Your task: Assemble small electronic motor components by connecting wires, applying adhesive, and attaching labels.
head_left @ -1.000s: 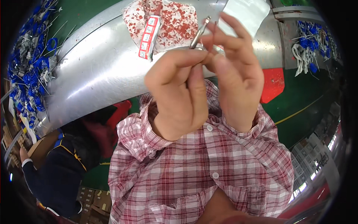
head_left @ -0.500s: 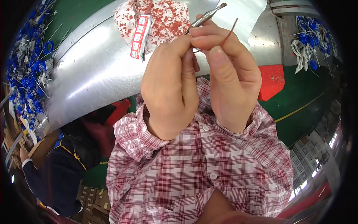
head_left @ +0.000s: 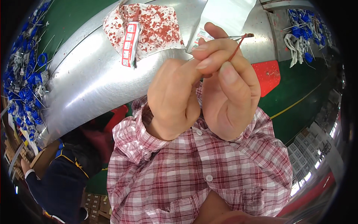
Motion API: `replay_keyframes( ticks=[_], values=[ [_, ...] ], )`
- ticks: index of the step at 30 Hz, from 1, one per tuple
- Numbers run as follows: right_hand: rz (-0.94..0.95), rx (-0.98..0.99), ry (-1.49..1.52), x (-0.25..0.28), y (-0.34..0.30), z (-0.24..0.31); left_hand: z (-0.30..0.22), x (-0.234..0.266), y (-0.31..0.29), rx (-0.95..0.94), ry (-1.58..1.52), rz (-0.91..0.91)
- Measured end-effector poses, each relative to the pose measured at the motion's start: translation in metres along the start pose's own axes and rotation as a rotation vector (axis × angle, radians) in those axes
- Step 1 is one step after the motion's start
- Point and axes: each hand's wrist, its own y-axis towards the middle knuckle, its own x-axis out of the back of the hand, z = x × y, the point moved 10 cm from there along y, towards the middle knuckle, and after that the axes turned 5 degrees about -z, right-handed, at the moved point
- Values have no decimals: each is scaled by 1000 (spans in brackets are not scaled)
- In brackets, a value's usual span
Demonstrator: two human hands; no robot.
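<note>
My left hand (head_left: 170,98) and my right hand (head_left: 232,95) are raised together above the metal bench, fingers touching. The fingers of my left hand are pinched on a slim silver tool (head_left: 235,37), whose shaft is largely hidden by the fingers. Its dark tip pokes out beyond my right hand. Between the thumb and curled fingers of my right hand is a thin dark-red strand (head_left: 235,50); its upper end meets the tool's tip. What lies between the fingertips of both hands is partly covered.
On the curved metal bench (head_left: 85,82) lie a red-stained white cloth (head_left: 160,28), a red-and-white tube (head_left: 129,46) and a white sheet (head_left: 227,15). Blue coiled parts (head_left: 28,84) hang at left. A red tray (head_left: 266,76) stands at right. Another person (head_left: 59,179) bends at lower left.
The silver tool has swung from pointing up to pointing right, and its tip now meets the red strand. Both hands have shifted slightly down; the view has moved a little.
</note>
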Motion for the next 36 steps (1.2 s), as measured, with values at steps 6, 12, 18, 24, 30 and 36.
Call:
replay_keyframes(
  ticks=[6, 12, 18, 24, 30, 36],
  values=[
    [-45, -45, -47, 8, 1, 5, -2, -9, -2, -29, -42, 55],
    [-138, -60, -65, 33, -7, 20, -15, -29, -6, -61, -94, 121],
    [-296, -55, -13, 64, -23, 33, -31, -53, -15, -121, -165, 206],
    [-355, -80, 57, 95, -38, 48, -50, -80, -29, -108, -71, 403],
    [-436, -97, 285, 118, -57, 47, -60, -95, -46, -123, -21, 460],
    [-449, -155, 472, 137, -71, 43, -68, -107, -54, -94, -16, 459]
  ],
)
